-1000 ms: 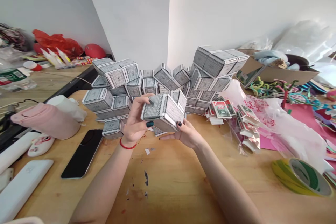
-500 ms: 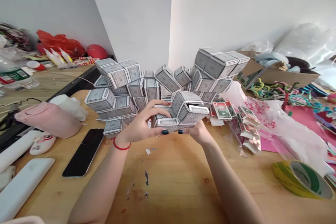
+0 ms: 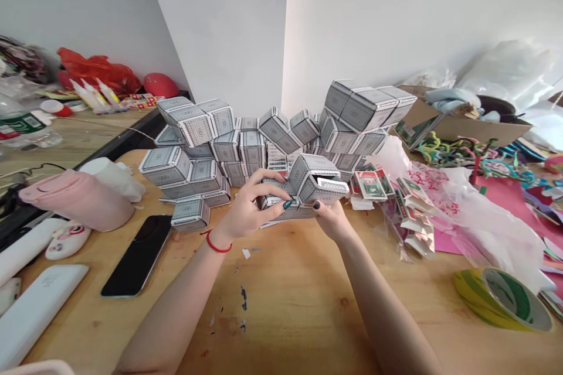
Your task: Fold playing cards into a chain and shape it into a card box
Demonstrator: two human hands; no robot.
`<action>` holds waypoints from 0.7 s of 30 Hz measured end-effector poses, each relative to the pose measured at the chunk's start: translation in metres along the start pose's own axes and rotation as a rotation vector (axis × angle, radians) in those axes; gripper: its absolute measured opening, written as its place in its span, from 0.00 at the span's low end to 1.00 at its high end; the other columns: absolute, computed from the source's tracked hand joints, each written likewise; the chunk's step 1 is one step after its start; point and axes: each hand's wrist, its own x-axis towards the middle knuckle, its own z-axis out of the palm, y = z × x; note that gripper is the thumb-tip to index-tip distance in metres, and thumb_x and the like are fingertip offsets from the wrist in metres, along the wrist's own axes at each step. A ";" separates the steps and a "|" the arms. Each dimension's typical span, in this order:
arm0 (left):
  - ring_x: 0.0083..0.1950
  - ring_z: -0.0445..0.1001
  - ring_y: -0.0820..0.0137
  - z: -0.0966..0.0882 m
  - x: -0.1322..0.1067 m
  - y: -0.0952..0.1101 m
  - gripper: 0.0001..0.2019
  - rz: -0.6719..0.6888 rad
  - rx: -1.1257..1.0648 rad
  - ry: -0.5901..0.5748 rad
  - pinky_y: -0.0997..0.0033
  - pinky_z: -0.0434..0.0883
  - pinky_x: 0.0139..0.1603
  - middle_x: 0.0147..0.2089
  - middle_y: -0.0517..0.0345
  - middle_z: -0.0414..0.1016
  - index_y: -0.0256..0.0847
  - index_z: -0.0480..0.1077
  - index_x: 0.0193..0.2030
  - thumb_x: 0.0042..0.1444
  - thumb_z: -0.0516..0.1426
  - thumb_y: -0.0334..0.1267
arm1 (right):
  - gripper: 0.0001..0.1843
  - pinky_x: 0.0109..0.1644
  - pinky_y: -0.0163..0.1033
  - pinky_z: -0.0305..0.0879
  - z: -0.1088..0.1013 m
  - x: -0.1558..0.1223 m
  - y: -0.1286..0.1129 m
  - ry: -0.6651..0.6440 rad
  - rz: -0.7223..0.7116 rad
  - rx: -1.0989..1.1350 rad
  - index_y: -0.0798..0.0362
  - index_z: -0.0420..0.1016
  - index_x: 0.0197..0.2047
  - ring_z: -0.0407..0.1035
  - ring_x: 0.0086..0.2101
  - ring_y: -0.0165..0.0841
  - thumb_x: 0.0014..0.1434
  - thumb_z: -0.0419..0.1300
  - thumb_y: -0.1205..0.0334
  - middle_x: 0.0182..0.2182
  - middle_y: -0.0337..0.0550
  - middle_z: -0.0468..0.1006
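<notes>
A folded playing-card structure (image 3: pixel 314 184) of joined grey-patterned blocks is held up between both hands above the table. My left hand (image 3: pixel 250 202) grips its left part, with fingers over the top and the thumb pressed near the joint at the front. My right hand (image 3: pixel 332 217) supports it from below on the right, thumb against the lower front edge and its other fingers hidden. One white-edged card flap sticks out at the right block's opening. Behind stand more card blocks, stacked at the left (image 3: pixel 189 170) and at the right (image 3: pixel 360 114).
Red and green card boxes (image 3: pixel 372 183) and opened cartons (image 3: pixel 417 217) lie to the right, near a yellow tape roll (image 3: pixel 501 299). A black phone (image 3: pixel 137 255), pink pouch (image 3: pixel 79 199) and white case (image 3: pixel 41 310) lie left. Paper scraps (image 3: pixel 244 299) dot the wooden table (image 3: pixel 299 310).
My left hand has shifted, its thumb moving up from the lower edge to the joint of the blocks. My right thumb has moved slightly right and up. The structure stays held.
</notes>
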 end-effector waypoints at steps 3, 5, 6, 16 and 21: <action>0.56 0.61 0.62 0.000 0.000 0.001 0.20 0.003 -0.003 -0.037 0.58 0.60 0.57 0.53 0.50 0.62 0.42 0.64 0.50 0.49 0.57 0.40 | 0.34 0.53 0.50 0.58 0.000 0.001 -0.005 0.015 -0.028 -0.037 0.50 0.60 0.52 0.66 0.45 0.41 0.43 0.64 0.48 0.43 0.48 0.73; 0.57 0.61 0.60 -0.001 0.000 0.003 0.33 -0.021 -0.011 -0.043 0.57 0.60 0.57 0.56 0.47 0.60 0.43 0.53 0.58 0.46 0.60 0.45 | 0.38 0.52 0.49 0.60 0.003 0.000 -0.009 0.007 -0.027 -0.087 0.50 0.57 0.53 0.67 0.45 0.40 0.41 0.66 0.50 0.45 0.48 0.71; 0.57 0.60 0.59 -0.001 -0.001 0.005 0.38 -0.033 -0.007 -0.041 0.56 0.60 0.57 0.58 0.45 0.58 0.43 0.49 0.61 0.44 0.60 0.48 | 0.39 0.52 0.49 0.60 0.005 -0.001 -0.011 -0.003 -0.023 -0.111 0.49 0.56 0.53 0.67 0.45 0.40 0.40 0.67 0.51 0.46 0.48 0.71; 0.59 0.56 0.54 0.010 -0.004 0.007 0.39 0.076 0.171 -0.050 0.50 0.56 0.57 0.60 0.39 0.53 0.39 0.37 0.63 0.51 0.43 0.60 | 0.43 0.55 0.48 0.57 0.027 -0.008 -0.028 -0.142 -0.062 -0.335 0.49 0.43 0.59 0.58 0.53 0.40 0.46 0.64 0.53 0.55 0.52 0.58; 0.51 0.65 0.58 0.007 -0.008 -0.001 0.36 0.010 0.064 -0.131 0.55 0.64 0.50 0.57 0.39 0.56 0.40 0.39 0.60 0.52 0.48 0.56 | 0.45 0.58 0.51 0.51 0.023 -0.008 -0.032 -0.182 -0.048 -0.458 0.50 0.44 0.61 0.53 0.56 0.43 0.46 0.64 0.51 0.56 0.53 0.57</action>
